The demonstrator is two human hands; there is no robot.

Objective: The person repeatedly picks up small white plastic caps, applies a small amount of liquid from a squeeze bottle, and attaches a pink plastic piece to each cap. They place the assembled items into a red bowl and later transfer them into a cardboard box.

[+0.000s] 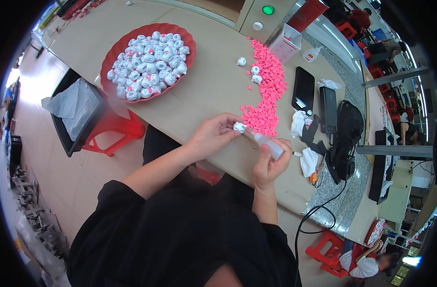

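My left hand (217, 135) pinches a small white rounded piece (239, 127) with dark marks between thumb and fingers. In my right hand (273, 165) is a translucent white squeeze bottle (269, 146), its thin nozzle pointing at the white piece. Whether the nozzle touches it I cannot tell. Just beyond both hands spreads a long pile of small bright pink pieces (271, 86). Three loose white pieces lie along the pile, one of them (241, 61) a little apart. Farther left, a red scalloped bowl (192, 48) holds many similar white pieces, some showing pink bits.
Right of the pile lie a black phone (303, 88), a dark power bank (328, 110), a black pouch (350, 122) and crumpled tissues (308, 162). A white box (284, 45) and a small white bottle (311, 54) stand farther back. Left of the table, a black bin (77, 112) rests on a red stool (115, 134).
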